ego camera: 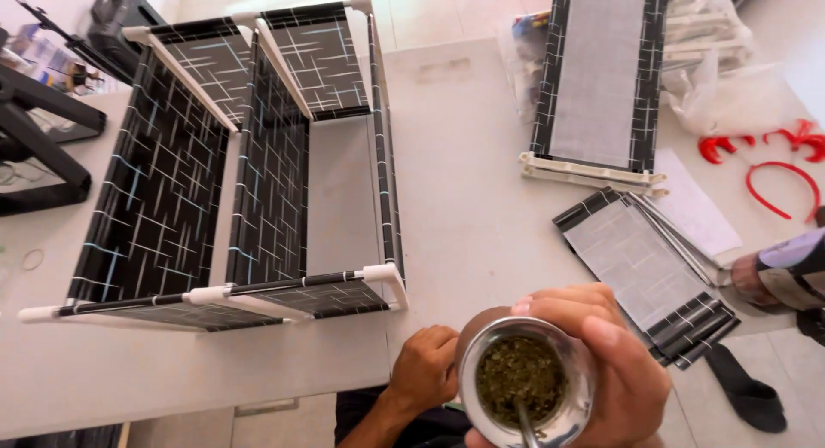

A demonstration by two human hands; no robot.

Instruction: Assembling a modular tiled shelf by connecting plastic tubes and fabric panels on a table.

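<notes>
A metal-rimmed cup point(524, 381) of green herb sits closest to the lens, low in the view, gripped by the right hand point(606, 362), with a metal straw point(526, 422) in it. The left hand point(427, 366) seems loosely curled, holding nothing. Beyond, a black patterned fabric rack point(232, 169) lies on the white table point(464, 190); fabric panels point(644, 268) lie right.

— From where does the one view look?
— From the person's head, facing steeply down over the white tabletop point(464, 199).
— How near is it?
— Close: the right hand point(614, 371) and its metal-rimmed cup point(526, 381) fill the bottom edge, while the patterned rack point(249, 164) lies farther out.
</notes>
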